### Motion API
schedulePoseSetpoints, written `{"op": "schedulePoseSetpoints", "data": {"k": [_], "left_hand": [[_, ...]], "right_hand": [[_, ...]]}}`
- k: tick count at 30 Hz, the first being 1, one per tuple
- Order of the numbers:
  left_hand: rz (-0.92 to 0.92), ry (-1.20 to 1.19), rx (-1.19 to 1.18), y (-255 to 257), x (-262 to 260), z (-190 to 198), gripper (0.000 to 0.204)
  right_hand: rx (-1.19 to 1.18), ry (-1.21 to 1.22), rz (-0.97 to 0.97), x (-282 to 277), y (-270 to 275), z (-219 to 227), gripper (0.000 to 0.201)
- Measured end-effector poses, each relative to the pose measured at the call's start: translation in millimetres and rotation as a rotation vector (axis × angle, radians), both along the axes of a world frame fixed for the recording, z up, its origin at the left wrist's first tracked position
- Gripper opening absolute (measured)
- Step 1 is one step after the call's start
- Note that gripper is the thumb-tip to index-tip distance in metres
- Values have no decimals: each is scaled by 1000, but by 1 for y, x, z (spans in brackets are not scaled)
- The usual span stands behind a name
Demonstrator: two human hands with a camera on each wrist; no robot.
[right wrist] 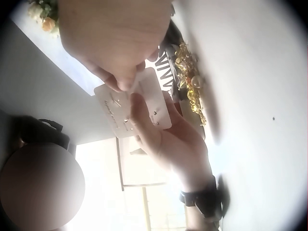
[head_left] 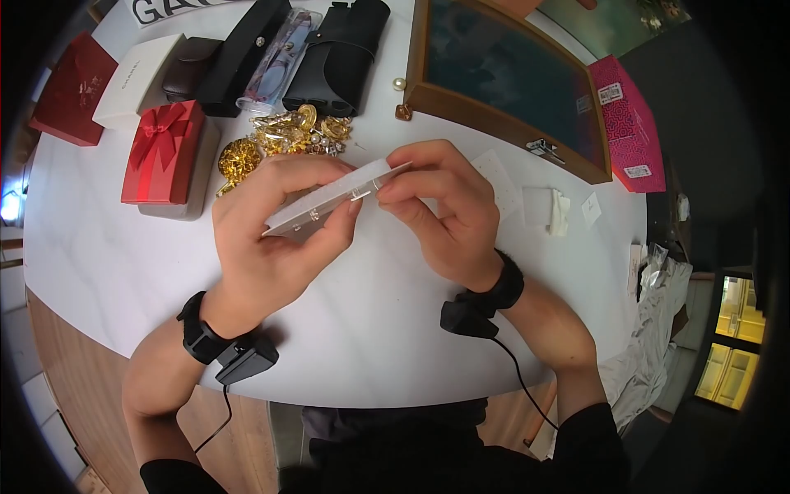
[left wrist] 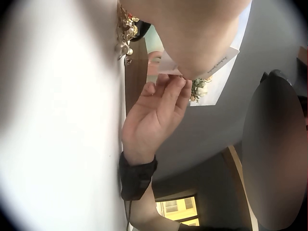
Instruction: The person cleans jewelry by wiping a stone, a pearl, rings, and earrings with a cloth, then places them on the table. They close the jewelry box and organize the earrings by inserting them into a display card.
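A pale card with small earrings on it [right wrist: 159, 103] is held tilted above the table. The left hand [head_left: 276, 235] grips the card's left part, thumb on the near face and fingers behind. At the card's right end, the right hand [head_left: 448, 210] pinches with thumb and fingertips near its edge. In the left wrist view the right hand [left wrist: 156, 113] has its fingertips together at the card [left wrist: 168, 65]. Whether the right fingertips hold an earring or only the card edge is hard to tell.
Gold jewellery [head_left: 300, 132] lies piled behind the hands. A red gift box [head_left: 164, 156] and dark cases [head_left: 337, 66] stand at the back left. A glass-topped wooden case [head_left: 510, 82] is at the back right, with a pink box [head_left: 629, 123] beside it and small cards [head_left: 535, 206] in front.
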State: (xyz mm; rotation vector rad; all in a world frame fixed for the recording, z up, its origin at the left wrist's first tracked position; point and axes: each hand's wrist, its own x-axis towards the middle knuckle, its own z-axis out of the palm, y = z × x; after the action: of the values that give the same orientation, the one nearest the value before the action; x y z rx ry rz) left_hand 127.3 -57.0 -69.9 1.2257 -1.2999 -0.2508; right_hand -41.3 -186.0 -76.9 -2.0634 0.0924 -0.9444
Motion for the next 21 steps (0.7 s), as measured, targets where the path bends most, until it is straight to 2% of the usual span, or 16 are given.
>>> {"op": "schedulePoseSetpoints", "data": {"k": [2,11,21], "left_hand": [[-26,-5,-21,-1,1,0,28],[-29,-58,-61,-3,2,1,29],[-44,-14,-64,-4,1,1,27]], "right_hand": [[11,-42,-84,3,3,1,13],[-18,-45,-83,3,4,4,14],[-31,-49,-82,3,4,4,15]]}}
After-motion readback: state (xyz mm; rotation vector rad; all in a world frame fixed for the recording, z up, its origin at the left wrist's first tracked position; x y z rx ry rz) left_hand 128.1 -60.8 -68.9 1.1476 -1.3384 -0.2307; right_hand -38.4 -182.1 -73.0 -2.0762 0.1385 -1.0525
